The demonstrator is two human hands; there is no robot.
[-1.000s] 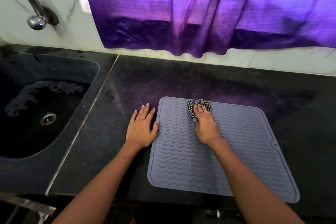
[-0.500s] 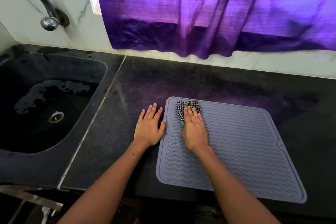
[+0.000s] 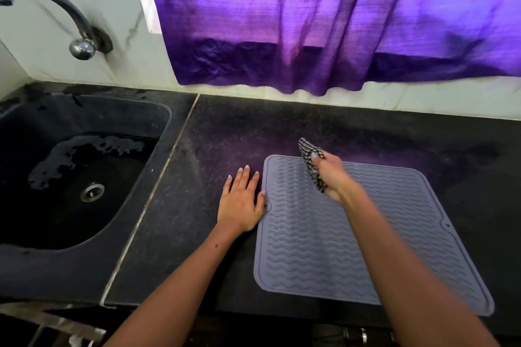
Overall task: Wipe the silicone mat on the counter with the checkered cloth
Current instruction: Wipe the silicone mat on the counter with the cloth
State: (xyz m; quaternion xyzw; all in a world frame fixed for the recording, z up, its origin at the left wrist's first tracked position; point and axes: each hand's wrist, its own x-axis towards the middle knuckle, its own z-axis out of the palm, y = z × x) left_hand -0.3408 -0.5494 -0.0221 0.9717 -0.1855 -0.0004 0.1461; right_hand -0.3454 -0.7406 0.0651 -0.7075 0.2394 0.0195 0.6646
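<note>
A grey silicone mat (image 3: 315,248) with wavy ridges lies flat on the black counter (image 3: 225,138). My right hand (image 3: 332,175) grips a bunched black-and-white checkered cloth (image 3: 308,153) and holds it lifted above the mat's far left part, the cloth hanging through the fist. My left hand (image 3: 242,200) lies flat on the counter with fingers spread, its thumb side touching the mat's left edge.
A dark sink (image 3: 70,177) with a drain and a patch of water sits to the left. A metal tap (image 3: 56,14) comes out of the white wall above it. A purple curtain (image 3: 324,22) hangs behind the counter.
My right hand has closed round the cloth and lifted it off the mat, where it was pressing it flat before. My left hand stays beside the mat's edge.
</note>
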